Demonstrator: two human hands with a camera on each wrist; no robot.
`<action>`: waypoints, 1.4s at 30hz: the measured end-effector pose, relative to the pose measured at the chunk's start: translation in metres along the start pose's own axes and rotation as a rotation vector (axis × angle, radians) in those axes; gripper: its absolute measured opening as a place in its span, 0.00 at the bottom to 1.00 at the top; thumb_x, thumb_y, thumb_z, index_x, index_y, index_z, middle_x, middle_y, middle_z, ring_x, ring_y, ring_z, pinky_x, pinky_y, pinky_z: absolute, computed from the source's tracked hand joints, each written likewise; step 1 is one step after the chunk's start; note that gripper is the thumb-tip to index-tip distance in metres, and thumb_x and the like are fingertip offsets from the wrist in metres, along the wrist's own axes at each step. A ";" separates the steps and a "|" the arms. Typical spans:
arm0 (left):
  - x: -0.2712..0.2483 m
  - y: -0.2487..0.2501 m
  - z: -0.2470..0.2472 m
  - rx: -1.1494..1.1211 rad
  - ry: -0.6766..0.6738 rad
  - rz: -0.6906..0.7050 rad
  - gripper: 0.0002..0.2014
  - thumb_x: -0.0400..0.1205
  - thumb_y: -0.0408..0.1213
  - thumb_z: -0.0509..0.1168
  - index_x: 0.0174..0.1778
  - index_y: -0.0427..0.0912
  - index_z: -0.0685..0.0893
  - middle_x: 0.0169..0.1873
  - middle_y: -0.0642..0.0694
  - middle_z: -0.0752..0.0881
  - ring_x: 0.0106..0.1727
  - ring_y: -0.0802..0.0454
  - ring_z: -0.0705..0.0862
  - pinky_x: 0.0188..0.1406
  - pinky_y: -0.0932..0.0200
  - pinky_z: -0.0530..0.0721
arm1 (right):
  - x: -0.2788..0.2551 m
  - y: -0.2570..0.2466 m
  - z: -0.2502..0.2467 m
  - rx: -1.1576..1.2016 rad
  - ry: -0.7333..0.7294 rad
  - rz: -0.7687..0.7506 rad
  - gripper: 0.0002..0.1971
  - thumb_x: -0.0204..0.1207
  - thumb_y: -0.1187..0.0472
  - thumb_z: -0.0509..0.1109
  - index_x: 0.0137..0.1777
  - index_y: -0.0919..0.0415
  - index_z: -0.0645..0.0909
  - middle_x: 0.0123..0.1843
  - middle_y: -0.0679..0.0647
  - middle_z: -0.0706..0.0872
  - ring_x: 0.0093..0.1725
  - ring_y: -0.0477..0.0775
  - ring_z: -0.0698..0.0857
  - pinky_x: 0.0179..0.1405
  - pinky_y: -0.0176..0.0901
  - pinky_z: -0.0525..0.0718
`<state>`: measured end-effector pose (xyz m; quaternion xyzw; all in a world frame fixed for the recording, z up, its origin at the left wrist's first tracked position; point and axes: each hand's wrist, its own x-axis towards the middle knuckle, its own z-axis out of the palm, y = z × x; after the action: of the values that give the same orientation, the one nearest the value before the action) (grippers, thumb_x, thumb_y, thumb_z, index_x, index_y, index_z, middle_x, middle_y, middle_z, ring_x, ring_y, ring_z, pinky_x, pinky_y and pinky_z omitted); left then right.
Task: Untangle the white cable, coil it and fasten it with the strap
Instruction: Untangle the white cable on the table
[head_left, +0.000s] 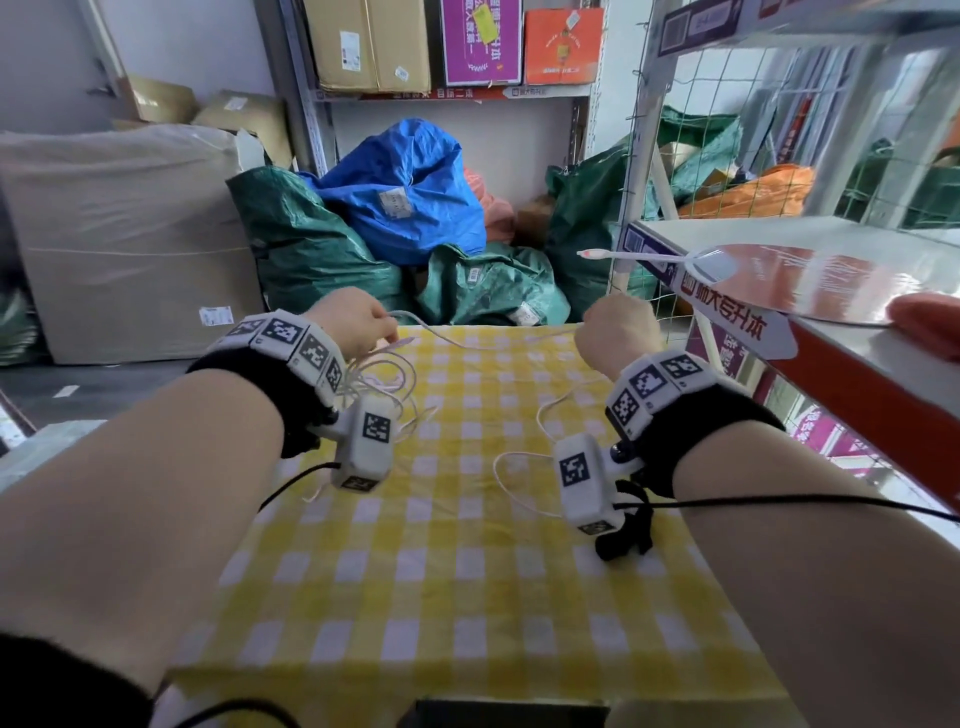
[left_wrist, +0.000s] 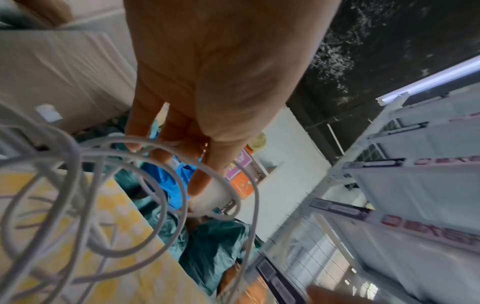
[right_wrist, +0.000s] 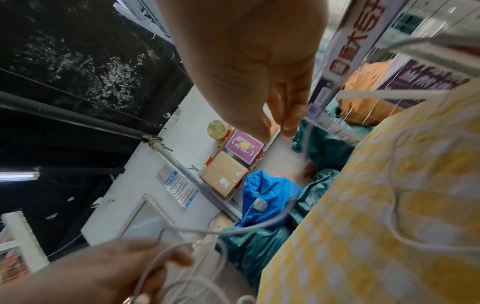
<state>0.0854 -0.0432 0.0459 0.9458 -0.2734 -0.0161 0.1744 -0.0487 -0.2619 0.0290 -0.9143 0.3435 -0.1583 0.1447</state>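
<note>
Forearms filled the near part of the head view, both raised over a table (head_left: 457, 587) covered with a yellow checked cloth. Nearest on the cloth, by the right wrist, a black strap (head_left: 626, 535) lay close to the right edge, not yet used as far as could be judged. Past it, loose slack of the white cable (head_left: 519, 499) trailed across the middle of the cloth toward the right edge.

Further on, the left hand (head_left: 358, 319) held several gathered loops with curled fingers, the loops hanging below it over the left part of the table. The left wrist view showed those loops uneven and crossing one another, so the coil looked only part made. From that hand a single run of cable stretched along the far edge to the right hand (head_left: 615, 325), which was closed round it with thumb and fingers pinching.

By this reading the untangling was largely under way and coiling had begun; the slack still had to be wound in and the strap fastened.

Beyond the far edge stood green and blue sacks (head_left: 405, 192).
</note>
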 end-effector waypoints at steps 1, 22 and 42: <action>-0.001 0.008 0.000 0.007 -0.021 0.031 0.14 0.84 0.40 0.59 0.45 0.41 0.89 0.29 0.46 0.83 0.30 0.52 0.78 0.32 0.59 0.74 | -0.003 -0.007 0.001 0.025 -0.019 -0.054 0.15 0.80 0.66 0.60 0.64 0.66 0.80 0.64 0.62 0.83 0.58 0.60 0.82 0.46 0.44 0.78; -0.009 0.051 0.007 0.006 -0.052 0.175 0.13 0.85 0.41 0.58 0.52 0.41 0.88 0.24 0.54 0.73 0.24 0.60 0.70 0.19 0.68 0.65 | -0.019 -0.042 0.006 0.423 -0.044 -0.383 0.09 0.79 0.61 0.66 0.47 0.59 0.89 0.38 0.52 0.91 0.30 0.40 0.82 0.31 0.32 0.79; 0.003 -0.007 -0.004 0.197 0.171 -0.058 0.14 0.86 0.34 0.57 0.53 0.33 0.88 0.51 0.38 0.88 0.54 0.41 0.84 0.53 0.49 0.80 | 0.010 -0.001 -0.003 0.277 0.248 0.150 0.12 0.78 0.72 0.63 0.58 0.68 0.83 0.56 0.65 0.86 0.56 0.64 0.84 0.43 0.45 0.78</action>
<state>0.0916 -0.0382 0.0474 0.9638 -0.2305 0.0864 0.1026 -0.0416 -0.2683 0.0339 -0.8309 0.4008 -0.3043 0.2372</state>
